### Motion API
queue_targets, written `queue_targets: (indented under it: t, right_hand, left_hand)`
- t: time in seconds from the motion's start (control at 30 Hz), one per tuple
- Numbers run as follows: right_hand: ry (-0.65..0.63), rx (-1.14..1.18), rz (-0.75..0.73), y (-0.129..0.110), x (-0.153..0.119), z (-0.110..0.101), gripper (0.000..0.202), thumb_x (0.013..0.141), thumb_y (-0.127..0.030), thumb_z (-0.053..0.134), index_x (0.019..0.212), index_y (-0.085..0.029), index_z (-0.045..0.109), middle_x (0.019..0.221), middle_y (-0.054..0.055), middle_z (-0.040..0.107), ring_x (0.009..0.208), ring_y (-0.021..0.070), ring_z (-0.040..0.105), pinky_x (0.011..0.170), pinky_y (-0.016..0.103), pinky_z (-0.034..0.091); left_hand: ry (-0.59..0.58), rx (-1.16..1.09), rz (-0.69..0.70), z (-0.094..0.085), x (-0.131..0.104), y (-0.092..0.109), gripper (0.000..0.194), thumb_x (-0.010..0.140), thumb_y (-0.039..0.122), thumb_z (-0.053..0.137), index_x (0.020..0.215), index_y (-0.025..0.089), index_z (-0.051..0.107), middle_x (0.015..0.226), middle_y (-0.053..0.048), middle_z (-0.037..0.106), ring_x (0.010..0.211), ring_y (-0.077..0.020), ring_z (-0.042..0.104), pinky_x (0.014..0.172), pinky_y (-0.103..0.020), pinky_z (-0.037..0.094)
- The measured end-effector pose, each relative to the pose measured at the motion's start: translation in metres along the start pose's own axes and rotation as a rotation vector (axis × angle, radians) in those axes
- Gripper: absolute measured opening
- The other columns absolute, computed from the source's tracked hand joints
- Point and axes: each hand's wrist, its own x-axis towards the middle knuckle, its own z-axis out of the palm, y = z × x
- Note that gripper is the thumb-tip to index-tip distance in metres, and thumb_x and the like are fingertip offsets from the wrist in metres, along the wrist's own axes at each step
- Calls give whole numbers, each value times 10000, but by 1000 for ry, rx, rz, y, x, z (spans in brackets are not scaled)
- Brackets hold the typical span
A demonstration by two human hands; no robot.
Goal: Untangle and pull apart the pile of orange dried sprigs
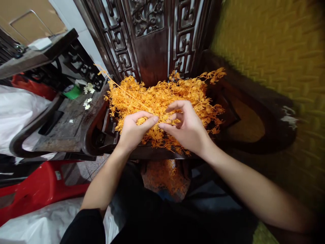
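Observation:
A large heap of orange plastic-looking sprigs (157,95) lies on a dark carved wooden seat. Over its front part, my left hand (135,130) pinches a thin orange sprig between thumb and forefinger. Close to its right, my right hand (189,128) has its thumb near my left thumb tip and its fingers curled around part of the same orange sprig. The rest of the pile spreads beneath and behind both hands, and one long stem sticks out at the upper left.
To the left is a wooden side piece (63,135) with a green tape roll (71,92) and small pale flowers (87,103). A red plastic chair (43,186) and white sacks (19,115) are at the left. The carved backrest (152,54) rises behind.

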Motion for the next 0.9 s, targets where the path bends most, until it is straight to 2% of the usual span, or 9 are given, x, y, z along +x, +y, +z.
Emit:
queue_targets:
  t: [0.07, 0.13, 0.3, 0.4, 0.47, 0.6, 0.73, 0.8, 0.9]
  right_hand:
    - [48, -127, -129, 0, 1, -1, 241, 852, -200, 801, 1048, -222, 662, 1088, 73, 619, 883, 195, 611, 736, 354, 525]
    - [-11, -206, -268, 1, 2, -3, 77, 913, -172, 740, 959, -217, 699, 991, 63, 593, 905, 203, 605, 772, 367, 516]
    - [-200, -182, -376, 2, 3, -1, 150, 1001, -213, 636, 890, -186, 732, 989, 82, 543, 883, 192, 562, 721, 357, 480]
    - [-192, -137, -354, 0, 4, -1, 204, 1018, -226, 604, 852, -178, 711, 955, 71, 524, 867, 184, 543, 716, 352, 461]
    - [-151, -105, -308, -2, 5, -2, 228, 1026, -226, 584, 835, -180, 699, 900, 52, 525, 832, 174, 542, 705, 345, 450]
    - [-70, -54, -222, -7, 4, -2, 255, 1018, -244, 596, 794, -185, 703, 838, 31, 560, 760, 155, 548, 665, 331, 431]
    - [84, -33, -174, -7, 1, 0, 183, 981, -263, 655, 845, -214, 768, 946, 53, 630, 818, 173, 586, 697, 347, 459]
    - [70, 15, -111, -3, 2, 1, 169, 968, -284, 672, 856, -229, 785, 989, 61, 650, 869, 190, 604, 728, 360, 477]
    - [-73, 168, 3, 3, 5, 2, 182, 958, -329, 681, 844, -228, 779, 983, 57, 661, 927, 206, 623, 808, 379, 497]
  left_hand:
    - [14, -5, 0, 0, 0, 0, 153, 855, 323, 791, 779, 191, 774, 644, 33, 639, 568, -83, 494, 574, -235, 415]
    - [24, 20, 18, -1, -1, 1, 156, 856, 316, 787, 767, 189, 769, 682, 23, 675, 604, -93, 541, 617, -242, 458]
    - [50, 128, 112, -3, 0, 5, 112, 858, 281, 776, 790, 192, 783, 804, -2, 772, 762, -137, 680, 790, -274, 562]
    - [16, 177, 151, -5, 2, 4, 109, 881, 294, 760, 868, 192, 797, 901, -19, 808, 852, -157, 724, 864, -293, 583]
    - [-74, 214, 178, -6, 2, 3, 128, 875, 311, 774, 916, 192, 800, 937, -21, 816, 877, -160, 731, 870, -286, 583]
    - [-178, 271, 234, -6, 0, 4, 135, 903, 318, 757, 888, 186, 778, 863, -5, 796, 793, -135, 704, 797, -251, 560]
    - [-234, 405, 278, -6, -2, 3, 114, 926, 272, 709, 856, 189, 747, 764, 24, 733, 695, -112, 628, 716, -237, 496]
    - [-237, 526, 324, -5, -3, 1, 113, 917, 252, 694, 829, 190, 729, 719, 32, 691, 639, -105, 568, 683, -247, 452]
    - [-149, 708, 391, -4, -4, -5, 154, 909, 238, 663, 770, 181, 696, 711, 7, 671, 628, -118, 534, 676, -273, 415]
